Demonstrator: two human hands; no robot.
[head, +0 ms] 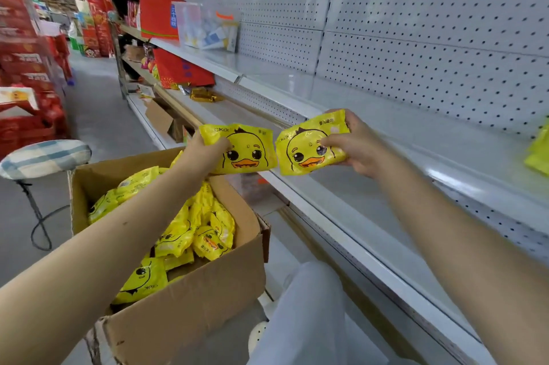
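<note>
Forearms reach out from the bottom corners, and at their ends each hand grips one yellow duck pack. Left hand [206, 153] has its fingers curled round the left edge of the left pack [249, 152]. Right hand [359, 146] pinches the right pack [303, 150] at its right edge, thumb on the printed front and fingers wrapped behind.

Both packs are held with their faces toward the camera, side by side. Their inner edges nearly touch between the two sets of fingers, just above the front lip of the shelf [371, 201]. My reading is that they are held flat and face out so they can go down in a neat row with the duck showing. Two are likely taken at a time to save trips to the box [190, 299]. It stands open below the left fingers, with more packs [190, 228] heaped inside.

Beyond the fingertips the shelf is grey metal with a pegboard [416, 52] back. Another yellow pack [537, 150] lies well to the right of the right fingers, at the frame's edge.

Each held pack is a glossy yellow plastic pouch, soft and slightly puffed, crinkled where the fingers press. It carries a cartoon duck face with black eyes, an orange bill and a small black tuft, with lettering along the top. Right pack tilts a little, its top leaning toward the shelf; left pack sits nearly level
</note>
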